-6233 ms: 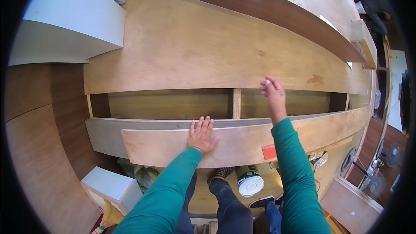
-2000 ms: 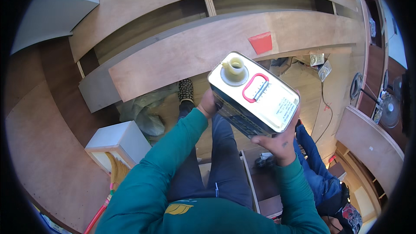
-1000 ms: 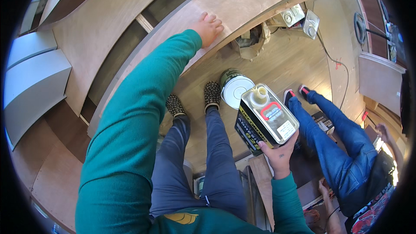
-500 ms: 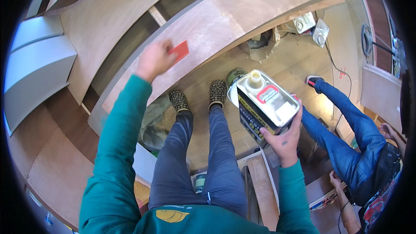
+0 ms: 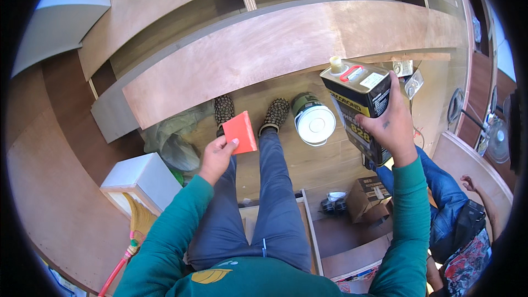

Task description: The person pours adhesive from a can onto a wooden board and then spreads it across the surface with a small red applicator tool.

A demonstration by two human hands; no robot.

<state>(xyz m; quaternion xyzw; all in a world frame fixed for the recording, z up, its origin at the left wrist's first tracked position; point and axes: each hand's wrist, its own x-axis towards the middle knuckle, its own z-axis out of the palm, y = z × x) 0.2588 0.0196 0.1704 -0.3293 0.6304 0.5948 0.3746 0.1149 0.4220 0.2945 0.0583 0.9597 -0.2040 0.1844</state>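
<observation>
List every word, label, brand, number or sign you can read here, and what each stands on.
I won't copy wording or brands; the print stands here:
Dark rectangular can, in the right hand: large front lettering and a number, legible; pale top label, too small.
Green bucket with white lid: print, too small to read.
Cardboard box: dark print, too small to read reliably.

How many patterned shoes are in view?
2. One patterned shoe shows just beyond the red sheet in the left hand; the other patterned shoe is just left of the white-lidded bucket. More could be hidden under the panel.
</observation>
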